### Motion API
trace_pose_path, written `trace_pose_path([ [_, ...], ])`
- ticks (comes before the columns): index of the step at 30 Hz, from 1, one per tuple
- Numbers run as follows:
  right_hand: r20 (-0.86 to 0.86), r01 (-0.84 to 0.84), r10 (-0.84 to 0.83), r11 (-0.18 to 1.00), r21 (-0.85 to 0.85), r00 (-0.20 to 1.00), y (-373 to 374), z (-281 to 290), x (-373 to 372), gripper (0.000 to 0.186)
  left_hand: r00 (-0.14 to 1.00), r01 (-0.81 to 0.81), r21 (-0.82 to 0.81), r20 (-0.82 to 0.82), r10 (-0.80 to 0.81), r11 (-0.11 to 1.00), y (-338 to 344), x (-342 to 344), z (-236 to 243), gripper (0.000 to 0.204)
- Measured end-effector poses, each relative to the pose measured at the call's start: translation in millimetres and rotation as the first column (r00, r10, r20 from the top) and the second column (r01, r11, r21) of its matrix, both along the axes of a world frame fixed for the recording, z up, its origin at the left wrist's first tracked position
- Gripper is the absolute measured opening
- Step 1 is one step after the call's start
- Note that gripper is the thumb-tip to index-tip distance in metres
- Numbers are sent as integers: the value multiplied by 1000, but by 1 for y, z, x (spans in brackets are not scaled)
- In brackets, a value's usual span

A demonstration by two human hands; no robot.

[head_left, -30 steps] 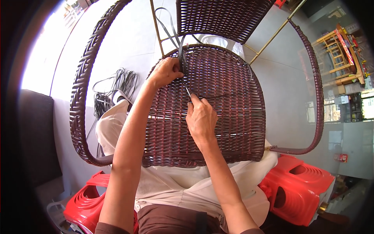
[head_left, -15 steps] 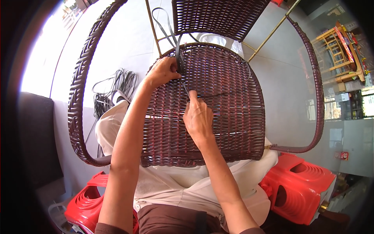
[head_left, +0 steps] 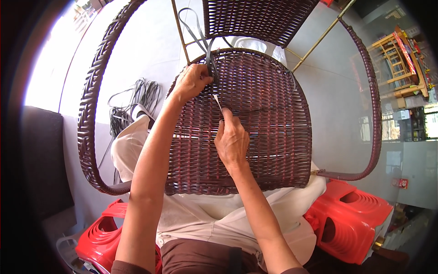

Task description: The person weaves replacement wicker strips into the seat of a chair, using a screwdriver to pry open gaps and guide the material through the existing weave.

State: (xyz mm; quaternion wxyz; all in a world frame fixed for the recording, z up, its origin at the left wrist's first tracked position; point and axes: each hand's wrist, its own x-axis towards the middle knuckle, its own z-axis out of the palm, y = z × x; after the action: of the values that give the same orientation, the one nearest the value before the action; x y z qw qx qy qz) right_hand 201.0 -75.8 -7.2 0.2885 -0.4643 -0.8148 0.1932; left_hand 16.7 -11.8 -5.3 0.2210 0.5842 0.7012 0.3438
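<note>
Over the woven seat (head_left: 273, 109) at mid-frame, the left hand (head_left: 193, 82) pinches dark strips (head_left: 209, 57) at upper centre while the right hand (head_left: 232, 139) grips a metal-tipped tool (head_left: 217, 101), which could slip and jab the left hand if pushed too hard

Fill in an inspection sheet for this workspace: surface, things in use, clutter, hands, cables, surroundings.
Surface: brown woven chair seat, over the person's lap, thin gaps in its weave.
Things in use: dark flat strips at the seat's far edge; slim metal tool.
Clutter: tangled heap of similar strips on the floor, left.
Hands: left hand pinches the strips; right hand grips the tool, tip pointing away from the person.
Cables: nothing seen.
Surroundings: red plastic stools either side; wooden frame far right.
</note>
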Motion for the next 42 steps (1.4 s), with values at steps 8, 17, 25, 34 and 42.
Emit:
trace_pose_path([
  [8,-31,9,-8,999,38,999,-2,-6,1,28,999,-21,5,47,20,1000,-1,2,1,17],
  [17,-113,-7,17,996,83,993,-6,-8,-3,30,953,-288,262,172,249,921,-60,26,15,19],
  [25,-154,31,-23,998,48,988,-3,-8,2,35,929,-332,258,-80,363,907,-92,84,3,40],
  [34,-144,20,-11,998,63,989,-3,-10,2,32,912,-350,178,-160,378,920,-85,80,6,41],
  [42,-177,31,-20,998,58,984,-4,-11,2,34,911,-287,150,-262,318,946,-78,72,13,45],
])
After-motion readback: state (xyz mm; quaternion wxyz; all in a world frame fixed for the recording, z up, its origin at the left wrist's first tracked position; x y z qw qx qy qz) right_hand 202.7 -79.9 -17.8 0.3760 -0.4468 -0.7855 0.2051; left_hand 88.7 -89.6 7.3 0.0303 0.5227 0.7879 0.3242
